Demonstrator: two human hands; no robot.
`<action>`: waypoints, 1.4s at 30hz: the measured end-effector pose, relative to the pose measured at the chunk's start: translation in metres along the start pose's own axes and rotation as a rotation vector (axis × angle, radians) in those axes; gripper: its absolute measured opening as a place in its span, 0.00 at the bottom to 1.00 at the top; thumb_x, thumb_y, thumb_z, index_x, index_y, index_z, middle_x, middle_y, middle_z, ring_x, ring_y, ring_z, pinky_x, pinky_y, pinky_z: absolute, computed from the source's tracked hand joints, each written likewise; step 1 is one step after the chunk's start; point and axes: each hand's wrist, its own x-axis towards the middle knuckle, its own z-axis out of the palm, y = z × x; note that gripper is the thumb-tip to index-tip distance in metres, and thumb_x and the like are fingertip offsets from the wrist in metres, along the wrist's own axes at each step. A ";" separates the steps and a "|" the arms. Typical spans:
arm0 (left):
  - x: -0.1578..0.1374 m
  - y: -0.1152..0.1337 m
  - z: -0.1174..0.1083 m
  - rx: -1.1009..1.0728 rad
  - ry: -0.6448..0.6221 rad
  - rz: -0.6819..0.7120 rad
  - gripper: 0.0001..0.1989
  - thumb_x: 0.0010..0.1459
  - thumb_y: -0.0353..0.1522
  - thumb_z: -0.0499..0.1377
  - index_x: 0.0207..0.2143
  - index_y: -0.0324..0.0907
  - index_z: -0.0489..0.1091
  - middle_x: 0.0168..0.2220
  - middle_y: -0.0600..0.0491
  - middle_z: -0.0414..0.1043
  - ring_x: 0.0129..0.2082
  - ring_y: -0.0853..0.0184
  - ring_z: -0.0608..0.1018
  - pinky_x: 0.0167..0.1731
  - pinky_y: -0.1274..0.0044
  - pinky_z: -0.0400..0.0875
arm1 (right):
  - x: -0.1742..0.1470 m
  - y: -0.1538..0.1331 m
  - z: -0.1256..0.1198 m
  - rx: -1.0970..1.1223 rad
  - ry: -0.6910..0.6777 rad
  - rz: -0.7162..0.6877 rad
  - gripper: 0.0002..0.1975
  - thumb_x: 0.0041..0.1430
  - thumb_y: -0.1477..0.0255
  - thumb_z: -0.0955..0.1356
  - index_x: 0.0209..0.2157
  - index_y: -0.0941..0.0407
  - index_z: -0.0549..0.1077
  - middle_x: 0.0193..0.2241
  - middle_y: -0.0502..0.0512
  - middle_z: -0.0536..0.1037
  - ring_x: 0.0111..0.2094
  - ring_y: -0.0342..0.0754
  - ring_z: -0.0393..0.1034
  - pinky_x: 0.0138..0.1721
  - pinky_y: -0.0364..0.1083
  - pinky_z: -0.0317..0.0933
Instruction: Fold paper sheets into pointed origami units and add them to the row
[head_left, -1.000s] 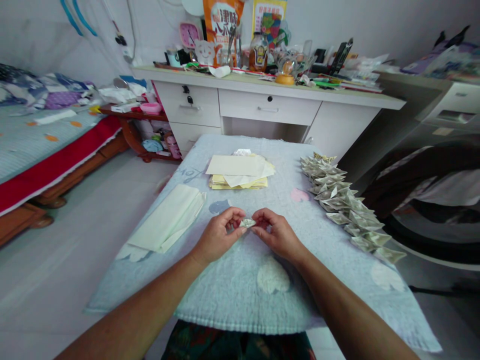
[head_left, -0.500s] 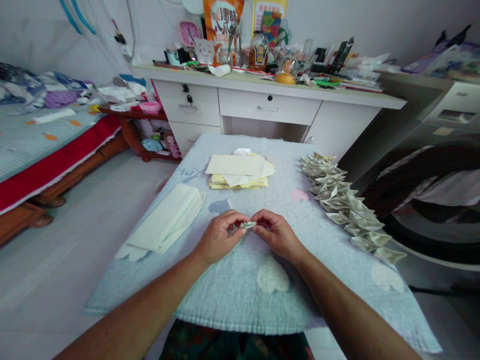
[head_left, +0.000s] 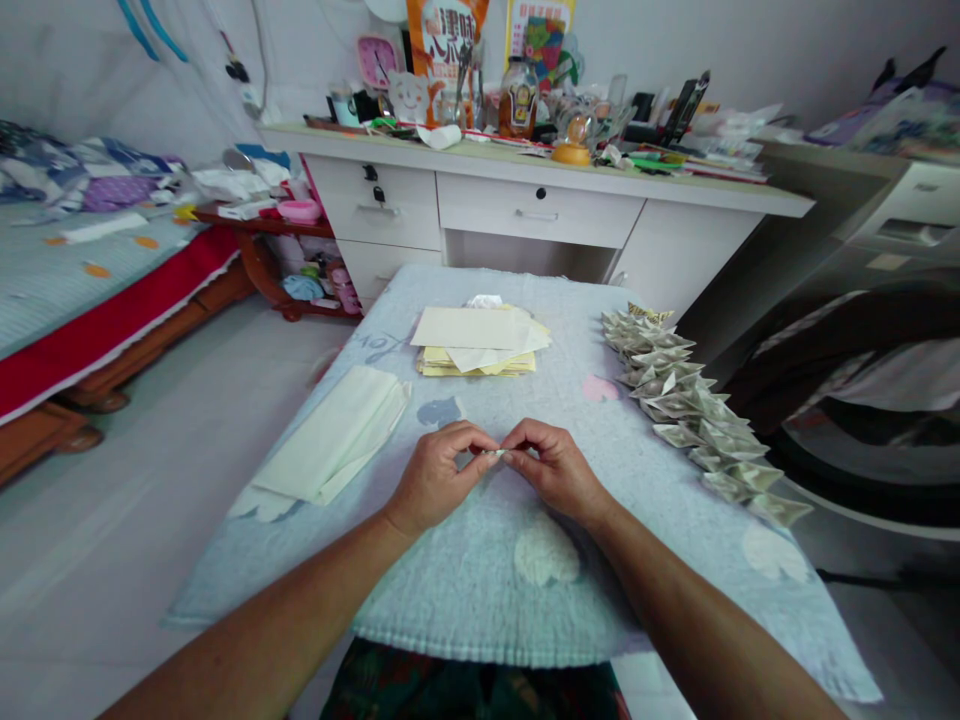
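Observation:
My left hand (head_left: pixel 444 470) and my right hand (head_left: pixel 553 467) meet over the middle of the cloth-covered table (head_left: pixel 465 590). Between their fingertips they pinch a small folded piece of paper (head_left: pixel 497 452), mostly hidden by the fingers. Beyond the hands lies a stack of yellow and cream paper sheets (head_left: pixel 472 340). Left of my left hand rests a bundle of folded pale paper (head_left: pixel 330 435). A long row of pointed folded-paper pieces (head_left: pixel 686 400), nested against each other, runs along the table's right side.
A white desk (head_left: pixel 536 205) stands behind the table, its top crowded with a jar (head_left: pixel 517 98), bags and small items. To the left are a bed (head_left: pixel 112 290) and a low wooden shelf (head_left: pixel 262 228). A front-loading washing machine (head_left: pixel 885 230) is close on the right.
The small folded paper shows less between the fingertips, which have drawn closer together. Both hands stay in nearly the same place, and the stacks and the row are unmoved.

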 end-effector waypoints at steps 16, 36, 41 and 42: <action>0.001 -0.002 0.000 0.021 -0.032 -0.104 0.09 0.50 0.32 0.64 0.35 0.41 0.71 0.28 0.56 0.71 0.30 0.70 0.72 0.31 0.79 0.65 | 0.000 -0.003 -0.004 0.057 -0.009 0.068 0.11 0.59 0.63 0.67 0.30 0.57 0.69 0.24 0.48 0.67 0.27 0.41 0.60 0.31 0.41 0.56; 0.001 0.000 -0.003 0.097 -0.023 -0.012 0.05 0.51 0.30 0.64 0.32 0.40 0.71 0.26 0.57 0.68 0.28 0.72 0.70 0.30 0.80 0.63 | -0.001 0.003 -0.005 0.181 -0.049 0.065 0.11 0.59 0.63 0.68 0.33 0.57 0.71 0.27 0.50 0.72 0.29 0.42 0.64 0.34 0.43 0.58; -0.001 -0.003 -0.004 0.066 0.003 0.009 0.03 0.55 0.30 0.61 0.29 0.40 0.71 0.24 0.57 0.67 0.26 0.73 0.69 0.28 0.81 0.62 | -0.001 0.003 -0.004 0.222 -0.062 0.076 0.13 0.58 0.61 0.68 0.33 0.57 0.71 0.28 0.50 0.72 0.29 0.43 0.64 0.35 0.43 0.57; -0.001 -0.003 -0.004 0.064 0.002 0.013 0.03 0.55 0.31 0.61 0.29 0.40 0.71 0.24 0.57 0.67 0.26 0.73 0.69 0.28 0.81 0.62 | -0.001 0.003 -0.004 0.219 -0.064 0.079 0.13 0.58 0.60 0.68 0.33 0.57 0.71 0.28 0.50 0.72 0.29 0.43 0.64 0.34 0.43 0.57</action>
